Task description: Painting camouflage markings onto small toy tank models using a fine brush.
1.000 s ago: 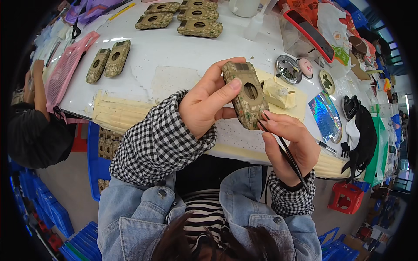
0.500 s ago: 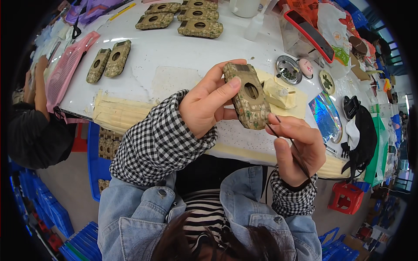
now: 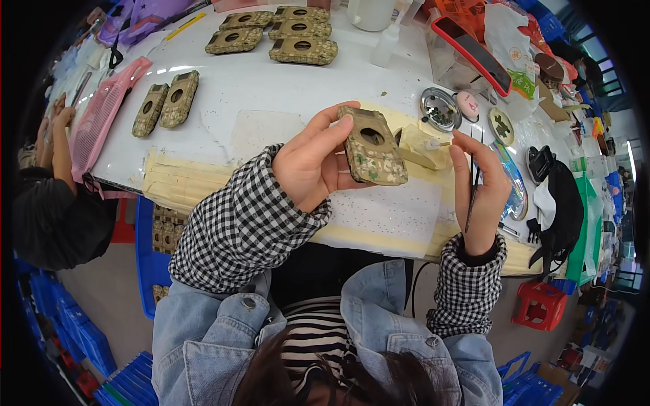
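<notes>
My left hand [image 3: 306,161] grips a camouflage toy tank hull [image 3: 384,161] by its left edge, thumb on top. The hull is tilted, and a round hole shows in its upper face. To its right, my right hand [image 3: 492,186] is raised, with thin black tweezers [image 3: 472,193] lying along the palm under the bent fingers. Their tips point up, apart from the hull. Between the hands sits a block wrapped in yellow tape [image 3: 418,147], with a small white nozzle-like piece on it. Beyond it is a round metal dish [image 3: 440,109] holding small dark bits.
Several matching hulls [image 3: 303,51] stand at the back, and a pair [image 3: 179,99] at the left. A red-cased phone [image 3: 470,54] leans at the back right. A pink mesh basket [image 3: 105,122] separates me from another person's arm [image 3: 62,152]. Below the table edge is a blue crate [image 3: 144,250].
My right hand has moved up and right, away from the hull's lower end, and the tweezers have swung upright. My left hand has shifted slightly left and turned the hull.
</notes>
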The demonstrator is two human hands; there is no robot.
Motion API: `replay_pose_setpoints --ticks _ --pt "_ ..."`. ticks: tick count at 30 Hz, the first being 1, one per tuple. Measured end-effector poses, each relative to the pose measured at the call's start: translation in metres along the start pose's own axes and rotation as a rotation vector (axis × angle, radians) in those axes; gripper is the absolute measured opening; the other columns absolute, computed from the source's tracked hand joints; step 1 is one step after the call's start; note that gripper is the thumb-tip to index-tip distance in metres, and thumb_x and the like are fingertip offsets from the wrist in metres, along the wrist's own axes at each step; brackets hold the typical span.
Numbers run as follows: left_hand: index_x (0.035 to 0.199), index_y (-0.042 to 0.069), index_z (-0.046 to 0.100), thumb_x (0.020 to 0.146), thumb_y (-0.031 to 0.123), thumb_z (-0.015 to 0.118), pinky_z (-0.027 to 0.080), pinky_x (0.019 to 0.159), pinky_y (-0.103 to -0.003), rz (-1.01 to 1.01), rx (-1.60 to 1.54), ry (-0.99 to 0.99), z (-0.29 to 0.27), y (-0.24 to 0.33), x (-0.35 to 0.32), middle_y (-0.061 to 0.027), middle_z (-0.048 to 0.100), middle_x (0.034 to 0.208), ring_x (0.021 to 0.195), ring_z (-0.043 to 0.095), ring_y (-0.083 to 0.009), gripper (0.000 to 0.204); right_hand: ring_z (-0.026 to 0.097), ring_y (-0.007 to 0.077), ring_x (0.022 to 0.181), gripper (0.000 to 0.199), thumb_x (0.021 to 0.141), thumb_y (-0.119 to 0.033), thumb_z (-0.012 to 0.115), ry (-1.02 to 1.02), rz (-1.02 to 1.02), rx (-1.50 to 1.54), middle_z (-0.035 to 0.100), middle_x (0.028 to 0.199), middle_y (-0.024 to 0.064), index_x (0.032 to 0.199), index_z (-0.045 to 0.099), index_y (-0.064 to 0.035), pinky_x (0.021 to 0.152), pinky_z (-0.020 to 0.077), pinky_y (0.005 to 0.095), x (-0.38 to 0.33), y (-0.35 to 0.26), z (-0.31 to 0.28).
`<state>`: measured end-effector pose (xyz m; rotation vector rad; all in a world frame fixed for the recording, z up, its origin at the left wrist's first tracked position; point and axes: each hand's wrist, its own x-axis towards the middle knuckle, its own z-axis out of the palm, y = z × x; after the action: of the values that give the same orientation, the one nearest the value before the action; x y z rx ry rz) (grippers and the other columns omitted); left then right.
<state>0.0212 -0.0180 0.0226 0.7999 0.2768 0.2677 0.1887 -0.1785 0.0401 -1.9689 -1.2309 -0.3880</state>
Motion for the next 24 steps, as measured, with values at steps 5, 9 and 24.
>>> replay_pose_setpoints --ticks 5,9,24 --pt "0.136 0.007 0.025 0.099 0.028 0.028 0.048 0.093 -0.042 -0.034 -0.010 -0.026 0.000 0.000 0.001 -0.0210 0.046 0.129 0.115 0.052 -0.0302 0.043 0.063 0.0211 0.076 0.014 0.076 -0.005 0.070 -0.018 -0.010 0.055 0.066 0.084 0.0104 0.089 0.066 -0.0022 0.070 0.0478 0.0284 0.001 0.009 0.006" --pt "0.137 0.007 0.025 0.099 0.028 0.027 0.048 0.093 -0.042 -0.050 -0.002 -0.019 0.003 0.002 -0.001 -0.0215 0.046 0.129 0.115 0.052 -0.0307 0.043 0.063 0.0199 0.075 0.011 0.077 -0.005 0.070 -0.003 0.014 0.107 0.066 0.082 0.0106 0.087 0.065 -0.0008 0.070 0.0475 0.0272 0.000 0.010 0.007" --pt "0.137 0.008 0.028 0.099 0.030 0.030 0.049 0.091 -0.041 -0.103 0.014 -0.030 0.005 0.002 -0.002 -0.0118 0.048 0.127 0.113 0.053 -0.0232 0.043 0.053 0.0099 0.080 0.012 0.087 0.000 0.057 -0.151 0.045 0.720 0.060 0.092 0.0078 0.099 0.057 0.0014 0.074 0.0422 0.0223 -0.003 -0.052 0.003"
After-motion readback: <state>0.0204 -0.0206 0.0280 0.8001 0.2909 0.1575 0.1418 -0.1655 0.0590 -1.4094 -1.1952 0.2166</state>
